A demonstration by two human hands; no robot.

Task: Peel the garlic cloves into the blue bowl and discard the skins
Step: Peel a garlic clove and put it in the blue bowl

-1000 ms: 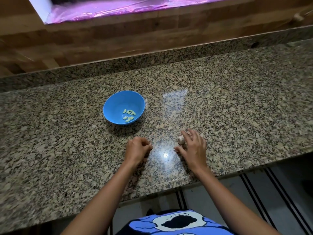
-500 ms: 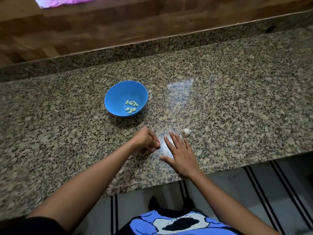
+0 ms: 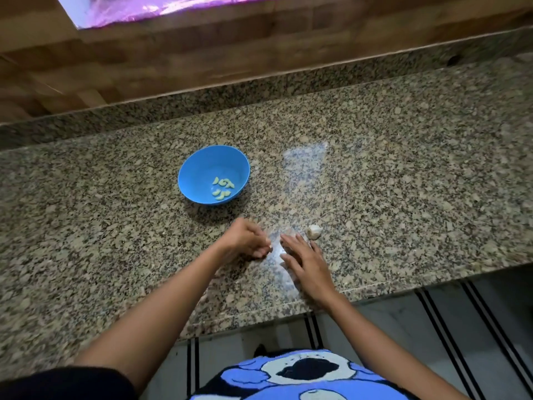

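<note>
A blue bowl [image 3: 202,166] stands on the granite counter [image 3: 403,183] with several peeled pale-green garlic cloves [image 3: 222,188] in it. One unpeeled whitish garlic piece [image 3: 314,231] lies on the counter to the right of the bowl and nearer to me. My right hand [image 3: 304,259] lies flat on the counter with straight fingers, its fingertips just left of that garlic piece and not holding it. My left hand [image 3: 248,241] rests close beside it with fingers curled under; nothing shows inside them.
A raised granite ledge and a wooden wall [image 3: 230,62] run along the back of the counter. The counter's front edge [image 3: 375,287] is just below my wrists, with a striped floor beyond it.
My right hand has come off the garlic piece and slid left, now flat on the counter. My left hand has moved right, toward it, still curled. The garlic piece lies uncovered.
</note>
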